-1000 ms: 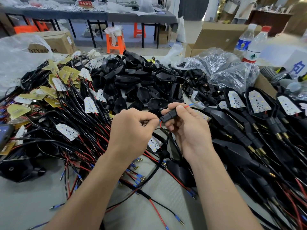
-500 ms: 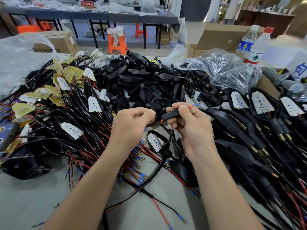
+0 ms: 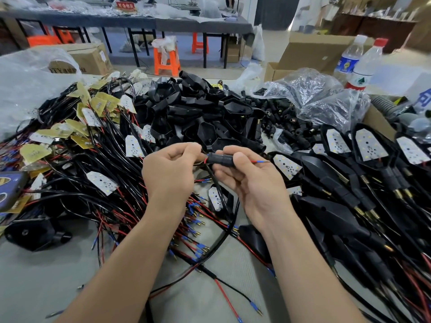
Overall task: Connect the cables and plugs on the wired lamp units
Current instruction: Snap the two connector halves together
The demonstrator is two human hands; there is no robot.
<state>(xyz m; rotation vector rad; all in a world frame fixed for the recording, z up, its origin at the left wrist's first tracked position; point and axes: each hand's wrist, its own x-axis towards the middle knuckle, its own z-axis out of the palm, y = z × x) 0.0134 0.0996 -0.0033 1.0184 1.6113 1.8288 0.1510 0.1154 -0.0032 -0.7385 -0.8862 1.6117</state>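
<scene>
Head view: over a bench (image 3: 35, 276) heaped with lamp parts, the right hand (image 3: 251, 180) pinches a black plug (image 3: 220, 159), its long axis running 9 to 3 o'clock, with a red wire (image 3: 257, 162) poking out at 3. The left hand (image 3: 171, 170) pinches the wiring at the plug's 9 o'clock end.

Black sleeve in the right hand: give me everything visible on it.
The black sleeve is a short matte tube, rubber or plastic by its look, held roughly level. The right hand grips it, thumb on top. A thin red wire with a blue tip pokes out of its right end. At its left end red and black leads enter, pinched there by the left hand.
</scene>
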